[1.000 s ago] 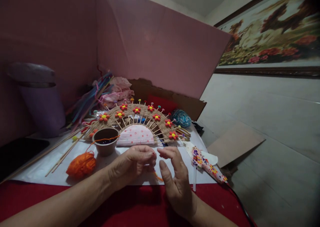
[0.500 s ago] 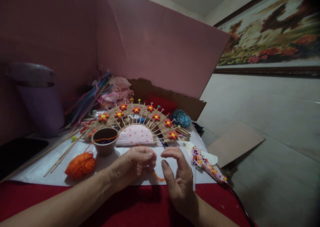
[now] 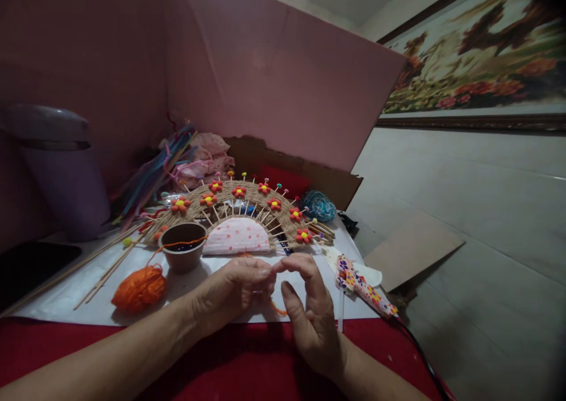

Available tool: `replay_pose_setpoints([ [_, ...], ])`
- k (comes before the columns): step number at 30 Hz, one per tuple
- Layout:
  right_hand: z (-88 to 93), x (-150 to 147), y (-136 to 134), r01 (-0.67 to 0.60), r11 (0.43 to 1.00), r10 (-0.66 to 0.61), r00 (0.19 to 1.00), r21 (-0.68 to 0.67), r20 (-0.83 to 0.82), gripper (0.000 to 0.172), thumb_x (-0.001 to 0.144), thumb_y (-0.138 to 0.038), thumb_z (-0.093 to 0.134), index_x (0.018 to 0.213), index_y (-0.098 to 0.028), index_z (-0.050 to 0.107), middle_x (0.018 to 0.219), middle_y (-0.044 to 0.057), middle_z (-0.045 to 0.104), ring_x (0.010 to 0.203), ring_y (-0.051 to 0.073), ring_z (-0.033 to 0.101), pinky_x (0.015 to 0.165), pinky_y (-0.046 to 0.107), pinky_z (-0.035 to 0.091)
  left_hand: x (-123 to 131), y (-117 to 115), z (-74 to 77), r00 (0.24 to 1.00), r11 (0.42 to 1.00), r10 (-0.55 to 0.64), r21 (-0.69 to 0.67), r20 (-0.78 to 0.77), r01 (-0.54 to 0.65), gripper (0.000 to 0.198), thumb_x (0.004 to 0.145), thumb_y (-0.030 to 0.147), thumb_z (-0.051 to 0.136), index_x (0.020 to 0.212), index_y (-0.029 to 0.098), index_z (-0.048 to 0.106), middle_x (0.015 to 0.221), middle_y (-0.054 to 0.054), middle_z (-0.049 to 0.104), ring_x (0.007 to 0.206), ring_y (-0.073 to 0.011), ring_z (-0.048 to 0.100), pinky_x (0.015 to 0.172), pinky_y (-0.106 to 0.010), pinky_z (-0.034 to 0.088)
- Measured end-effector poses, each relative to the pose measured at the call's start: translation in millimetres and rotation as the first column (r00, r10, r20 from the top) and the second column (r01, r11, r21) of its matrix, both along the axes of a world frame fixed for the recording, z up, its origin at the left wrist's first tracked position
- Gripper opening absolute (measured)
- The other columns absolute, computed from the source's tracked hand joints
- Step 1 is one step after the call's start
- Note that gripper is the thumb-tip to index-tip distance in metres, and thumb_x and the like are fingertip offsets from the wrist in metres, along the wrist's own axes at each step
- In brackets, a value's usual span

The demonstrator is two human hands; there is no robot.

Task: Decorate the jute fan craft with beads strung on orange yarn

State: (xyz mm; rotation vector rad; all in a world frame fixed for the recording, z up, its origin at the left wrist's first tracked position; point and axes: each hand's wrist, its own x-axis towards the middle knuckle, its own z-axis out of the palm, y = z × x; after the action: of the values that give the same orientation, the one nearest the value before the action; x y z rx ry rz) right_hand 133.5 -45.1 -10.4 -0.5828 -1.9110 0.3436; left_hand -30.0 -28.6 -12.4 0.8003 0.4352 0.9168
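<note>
My left hand (image 3: 234,286) is closed in a pinch on orange yarn, whose loose tail (image 3: 278,311) hangs out below the fingertips. My right hand (image 3: 312,321) faces it with thumb and index finger apart; the index tip meets the left fingertips, and nothing shows in its grasp. An orange yarn ball (image 3: 139,289) lies to the left, with a strand running over a brown cup (image 3: 182,260) of dark contents. Behind the hands stands a woven twine arch (image 3: 283,209) with red and orange flowers, sticks and a dotted white half-circle (image 3: 239,236).
A flower-patterned glue gun (image 3: 365,286) with a black cord lies at the right. Blue yarn (image 3: 319,206) sits behind it. Thin sticks (image 3: 106,271) and a purple tumbler (image 3: 66,183) are on the left. White paper (image 3: 84,303) covers part of the red cloth (image 3: 247,360).
My right index finger has come over to touch the left fingertips. The yarn tail below them now curves in a shorter loop. The view has shifted slightly.
</note>
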Motion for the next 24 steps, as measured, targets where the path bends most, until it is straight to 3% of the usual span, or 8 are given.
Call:
replay_pose_setpoints([
  [5, -0.7, 0, 1, 0.012, 1.000, -0.012, 1.000, -0.007, -0.012, 0.029, 0.087, -0.012, 0.040, 0.114, -0.021, 0.046, 0.104, 0.006, 0.053, 0.102, 0.020, 0.049, 0.088, 0.038, 0.041, 0, -1, -1.1, 1.000, 1.000, 0.008, -0.011, -0.014, -0.008, 0.008, 0.069, 0.018, 0.064, 0.069, 0.010, 0.066, 0.063, -0.003, 0.055, 0.057, -0.0105, 0.045, 0.062, -0.026, 0.038],
  [9, -4.6, -1, 7, 0.149, 0.987, -0.156, 0.977, -0.060, -0.146, 0.023, 0.088, -0.016, 0.046, 0.110, -0.021, 0.050, 0.104, 0.005, 0.054, 0.097, 0.018, 0.052, 0.085, 0.035, 0.042, 0, -1, 2.0, 0.997, 0.999, 0.044, -0.010, -0.057, -0.044, 0.013, 0.063, 0.020, 0.068, 0.067, 0.008, 0.066, 0.060, -0.004, 0.055, 0.056, -0.0102, 0.045, 0.060, -0.024, 0.036],
  [15, -1.0, 11, 32, 0.363, 0.916, -0.400, 0.837, -0.168, -0.374, 0.012, 0.083, -0.028, 0.061, 0.090, -0.018, 0.059, 0.083, 0.001, 0.059, 0.076, 0.015, 0.056, 0.071, 0.030, 0.045, 0, 2, 4.8, 0.991, 0.995, 0.100, 0.011, -0.094, -0.100, 0.015, 0.063, 0.024, 0.070, 0.064, 0.009, 0.065, 0.057, -0.003, 0.055, 0.053, -0.0097, 0.045, 0.055, -0.023, 0.032],
  [20, 17.9, 37, 56, 0.477, 0.841, -0.540, 0.705, -0.255, -0.460, 0.024, 0.078, -0.040, 0.064, 0.078, -0.016, 0.059, 0.067, -0.001, 0.057, 0.062, 0.013, 0.053, 0.060, 0.026, 0.042, 0, 4, -0.6, 0.993, 0.997, 0.077, 0.016, -0.091, -0.076, 0.015, 0.064, 0.024, 0.069, 0.063, 0.010, 0.063, 0.056, -0.002, 0.054, 0.052, -0.0095, 0.044, 0.054, -0.023, 0.032],
  [24, 31.9, 57, 70, 0.507, 0.807, -0.589, 0.655, -0.302, -0.474, 0.031, 0.078, -0.047, 0.060, 0.076, -0.015, 0.058, 0.064, -0.001, 0.057, 0.057, 0.012, 0.050, 0.056, 0.024, 0.040, 0, 6, -6.1, 0.992, 0.997, 0.072, 0.029, -0.101, -0.070, 0.016, 0.064, 0.025, 0.070, 0.064, 0.011, 0.063, 0.058, -0.003, 0.056, 0.052, -0.0101, 0.045, 0.056, -0.025, 0.034],
])
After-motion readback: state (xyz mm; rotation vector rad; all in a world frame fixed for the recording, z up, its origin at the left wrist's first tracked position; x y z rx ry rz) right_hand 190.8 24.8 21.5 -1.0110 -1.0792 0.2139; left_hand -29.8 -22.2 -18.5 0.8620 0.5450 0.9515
